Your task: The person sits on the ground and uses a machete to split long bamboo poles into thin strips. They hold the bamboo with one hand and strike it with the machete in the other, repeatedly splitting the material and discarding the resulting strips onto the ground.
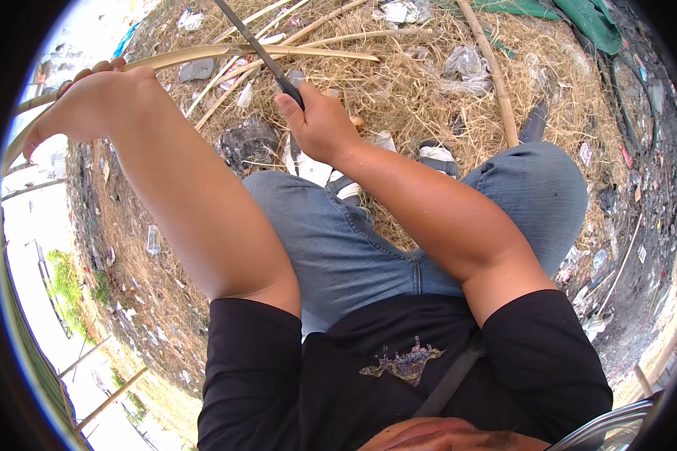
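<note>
while right fingers [313, 97] grip a knife [256, 43], straw [395, 86] (littered) covers the ground [154, 301].

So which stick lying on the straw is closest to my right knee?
The straight tan pole, right of the crumpled clear plastic; the others on the straw lie farther left.

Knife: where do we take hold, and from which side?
Best by the dark handle, coming from the picture's lower right: the long straight blade points away to the upper left, so that likely keeps clear of it. The right grip is wrapped round it there. Which edge is sharp, I can't tell.
</note>
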{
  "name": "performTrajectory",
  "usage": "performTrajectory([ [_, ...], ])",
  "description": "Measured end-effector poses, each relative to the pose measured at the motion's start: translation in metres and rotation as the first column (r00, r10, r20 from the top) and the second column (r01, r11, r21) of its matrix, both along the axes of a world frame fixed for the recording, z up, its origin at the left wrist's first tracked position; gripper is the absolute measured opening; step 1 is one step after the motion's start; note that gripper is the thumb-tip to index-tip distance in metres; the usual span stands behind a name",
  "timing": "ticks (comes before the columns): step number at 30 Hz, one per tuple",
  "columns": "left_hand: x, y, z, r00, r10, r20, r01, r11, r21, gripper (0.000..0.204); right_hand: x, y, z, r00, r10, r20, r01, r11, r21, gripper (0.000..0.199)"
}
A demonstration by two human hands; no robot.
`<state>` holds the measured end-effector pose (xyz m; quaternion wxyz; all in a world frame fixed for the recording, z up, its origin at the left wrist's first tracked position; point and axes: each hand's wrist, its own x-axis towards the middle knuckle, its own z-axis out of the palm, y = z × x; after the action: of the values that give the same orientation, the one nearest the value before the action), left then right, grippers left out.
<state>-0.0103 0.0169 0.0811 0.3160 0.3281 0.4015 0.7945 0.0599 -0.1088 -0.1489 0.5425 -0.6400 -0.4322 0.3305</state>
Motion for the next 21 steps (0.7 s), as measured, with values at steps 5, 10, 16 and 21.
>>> performTrajectory([
  [5,0.012,-0.005,0.003,0.997,-0.012,-0.078,0.015,0.999,0.031,0.087,0.029,0.006,-0.063,0.994,-0.11,-0.021,0.102,0.962,-0.252,0.053],
  [10,0.012,-0.006,0.0,0.997,-0.018,-0.081,0.024,0.997,0.076,0.088,0.012,-0.002,-0.038,0.982,-0.134,-0.135,0.118,0.986,-0.12,0.055],
  [16,0.015,0.002,-0.005,0.997,-0.002,-0.078,0.002,1.0,0.008,0.089,0.007,0.001,-0.048,0.998,-0.054,0.029,0.051,0.992,0.116,0.049],
  [21,0.016,-0.007,0.006,0.997,-0.017,-0.075,0.023,0.997,0.072,0.087,0.022,0.02,-0.107,0.946,-0.294,-0.137,0.262,0.942,-0.208,0.05],
])
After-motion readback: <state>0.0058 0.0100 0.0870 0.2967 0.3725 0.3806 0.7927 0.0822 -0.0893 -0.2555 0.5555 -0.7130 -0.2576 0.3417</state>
